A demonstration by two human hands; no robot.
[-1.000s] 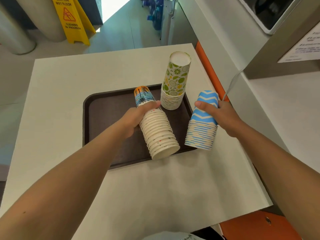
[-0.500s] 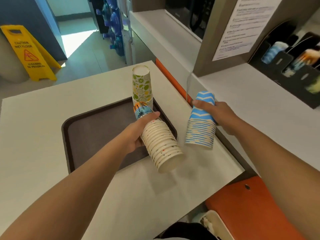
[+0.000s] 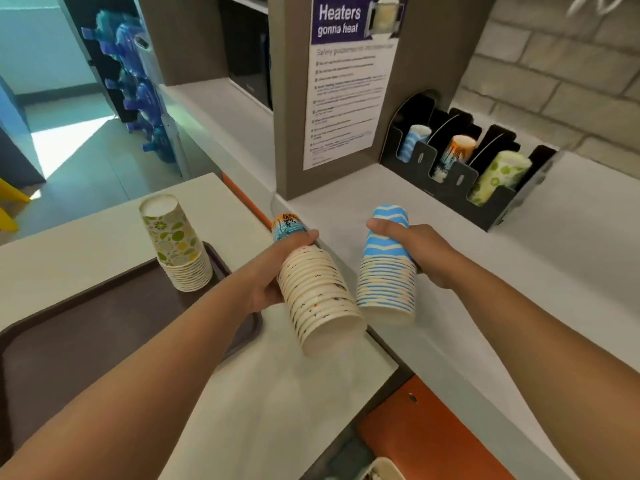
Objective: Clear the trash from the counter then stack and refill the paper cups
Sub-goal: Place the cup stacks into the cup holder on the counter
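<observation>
Printed in bold white on the purple header of a poster (image 3: 343, 88), upper middle of the frame, fixed to a brown panel (image 3: 429, 57): "Heaters gonna heat". Beneath the header, one grey heading beginning with what looks like "Safety", otherwise too blurred to read. Below that, a bulleted list in small print, illegible. Nothing else readable anywhere in the frame, cups and tray included.

Both forearms bare to the frame's edge; hands (image 3: 273, 275) ungloved; no sleeve visible.
</observation>
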